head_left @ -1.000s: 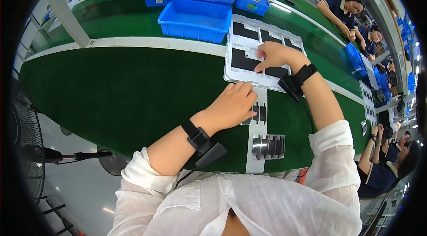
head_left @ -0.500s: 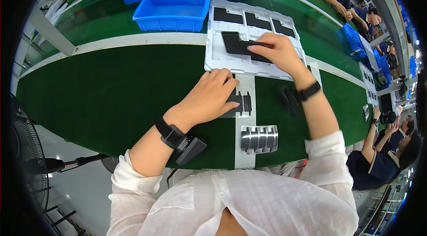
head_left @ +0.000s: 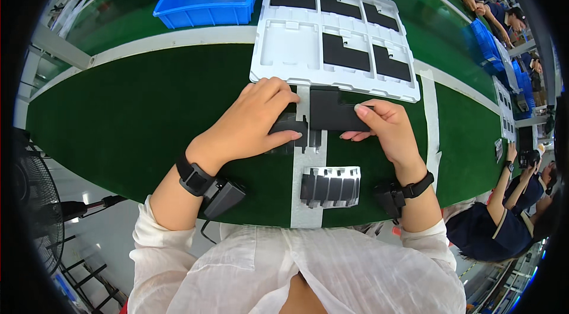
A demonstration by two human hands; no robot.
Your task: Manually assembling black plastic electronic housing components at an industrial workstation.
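Note:
My right hand pinches a flat black L-shaped piece at its right end, thumb on top. The piece is above the pale strip on the green table, just in front of the white tray. My left hand lies at the piece's left, thumb and fingers apart, over a clear sheet with dark strips; it partly hides this sheet. A second sheet of dark strips lies nearer me. More black L-shaped pieces sit in the tray's compartments; its near left compartment shows bare white.
A blue bin stands behind the tray at the left, with further blue bins beyond. Co-workers sit along the right side. A fan stands at the left edge. Both my wrists wear black straps with small black devices.
My right hand has brought the black L-shaped piece from over the tray toward me, beside my left hand. My left hand stays on the clear sheet. The view has shifted.

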